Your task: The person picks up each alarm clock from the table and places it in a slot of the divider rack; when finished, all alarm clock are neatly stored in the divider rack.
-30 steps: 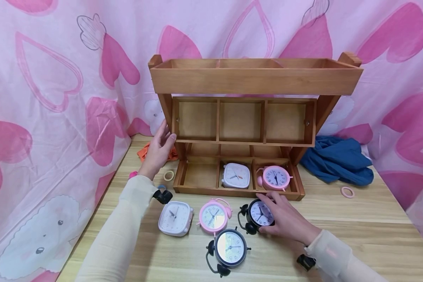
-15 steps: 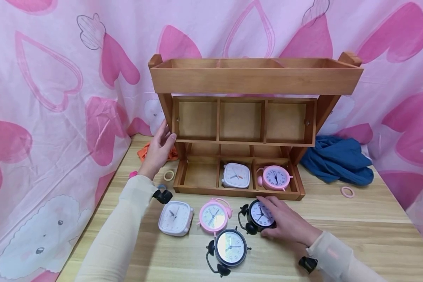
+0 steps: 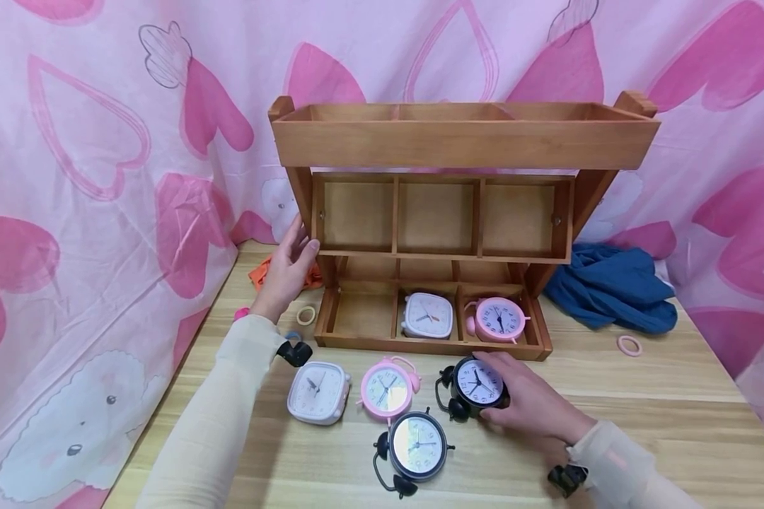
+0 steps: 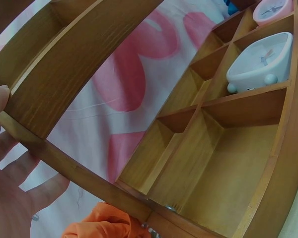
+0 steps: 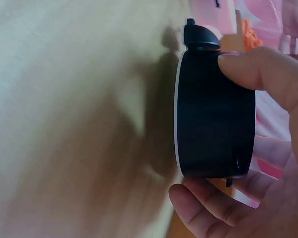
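Note:
In the head view my right hand [image 3: 541,404] holds a black twin-bell alarm clock [image 3: 479,382] by its sides, just in front of the wooden rack [image 3: 465,147]. The right wrist view has the thumb on the black casing [image 5: 213,114] and fingers around the opposite side. My left hand [image 3: 286,276] grips the rack's left upright [image 4: 84,176], thumb in front and fingers behind. A white clock [image 3: 427,316] and a pink clock [image 3: 499,319] sit in the bottom tier's middle and right compartments. Its left compartment [image 4: 228,178] holds nothing.
On the table lie a white square clock [image 3: 318,393], a pink alarm clock [image 3: 386,389] and another black alarm clock [image 3: 417,446]. Blue cloth [image 3: 611,286] is right of the rack, orange cloth [image 3: 261,272] left. Small rings, one pink [image 3: 629,346] and one yellow [image 3: 305,315], lie at either side.
My right hand has shifted slightly right, and the black alarm clock has moved a little with it, its face showing more fully. The left hand stays on the rack.

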`<action>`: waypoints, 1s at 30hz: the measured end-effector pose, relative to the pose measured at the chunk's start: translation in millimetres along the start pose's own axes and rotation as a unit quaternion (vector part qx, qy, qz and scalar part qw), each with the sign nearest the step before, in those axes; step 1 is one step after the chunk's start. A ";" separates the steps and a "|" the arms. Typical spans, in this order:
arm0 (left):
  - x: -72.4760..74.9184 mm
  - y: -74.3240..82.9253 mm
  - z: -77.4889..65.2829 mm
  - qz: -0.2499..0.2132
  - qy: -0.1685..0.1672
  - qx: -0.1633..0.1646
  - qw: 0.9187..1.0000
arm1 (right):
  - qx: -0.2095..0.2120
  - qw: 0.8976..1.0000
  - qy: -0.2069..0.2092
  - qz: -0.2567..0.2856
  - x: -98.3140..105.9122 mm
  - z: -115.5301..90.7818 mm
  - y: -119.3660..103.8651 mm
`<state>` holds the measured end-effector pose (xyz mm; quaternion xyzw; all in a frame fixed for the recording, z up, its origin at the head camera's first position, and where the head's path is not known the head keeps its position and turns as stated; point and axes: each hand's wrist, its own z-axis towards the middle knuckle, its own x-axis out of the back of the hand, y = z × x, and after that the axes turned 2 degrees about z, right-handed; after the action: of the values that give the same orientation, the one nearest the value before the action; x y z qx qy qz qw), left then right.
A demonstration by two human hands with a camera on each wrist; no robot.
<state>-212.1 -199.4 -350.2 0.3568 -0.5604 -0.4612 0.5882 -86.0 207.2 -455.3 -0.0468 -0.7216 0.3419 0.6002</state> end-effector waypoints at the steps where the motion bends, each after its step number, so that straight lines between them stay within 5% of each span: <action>1: 0.3 -3.5 1.8 0.000 0.001 -0.002 1.000 | 0.005 1.000 0.007 -0.004 3.0 -0.4 -1.0; 10: 1.7 -25.0 10.7 0.006 0.015 -0.016 1.000 | 0.027 0.999 0.035 0.007 31.9 16.8 -31.1; 21: -0.1 7.2 -3.8 -0.003 -0.001 -0.001 1.000 | 0.049 0.998 0.022 0.024 22.3 91.4 -67.2; 30: -1.0 8.4 -5.0 -0.007 -0.003 0.000 1.000 | 0.049 0.999 -0.018 0.003 13.5 152.8 -100.9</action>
<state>-205.9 -196.2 -343.3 0.3592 -0.5602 -0.4660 0.5830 -192.3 70.0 -395.5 -0.0128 -0.7145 0.3796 0.5875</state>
